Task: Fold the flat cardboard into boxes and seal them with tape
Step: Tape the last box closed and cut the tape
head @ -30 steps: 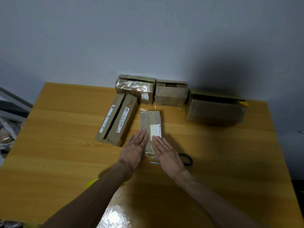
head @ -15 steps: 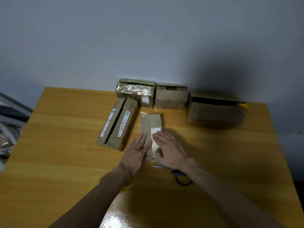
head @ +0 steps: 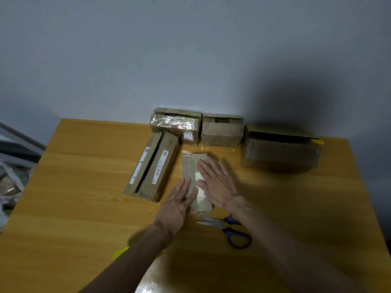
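Pressing flat on a small tape-wrapped cardboard box (head: 191,172), both hands lie palm-down with fingers straight and slightly spread; neither grasps anything. The left hand (head: 178,205) covers the box's near left edge, fingertips on its top face. The right hand (head: 218,187) lies across its right side, fingers reaching toward the far end. The box sits under and between the two hands, long side running away from the person, with a pale label showing in the gap.

Surface: yellow-orange wood-grain table (head: 84,208), glossy, with a glare patch between the forearms. Blue-handled scissors (head: 230,229) lie flat on the near side of the right hand, beside the wrist, blades pointing toward the left hand, apart from the box. A yellow scrap (head: 120,253) pokes out from under the left forearm; what it is, cannot tell.

Just beyond the left fingertips lies a long labelled carton (head: 152,168), set aslant, a handwritten "9" on top. Farther out from both hands, against the wall: a film-wrapped box (head: 175,125) and an open-topped box (head: 221,132) side by side. Well to the right of the right hand sits a large wrapped box (head: 281,151).

Room: plain grey wall (head: 127,60), with a broad soft shadow above the large box. Blurred clutter (head: 10,182) lies off the table's edge, far left of the left hand.
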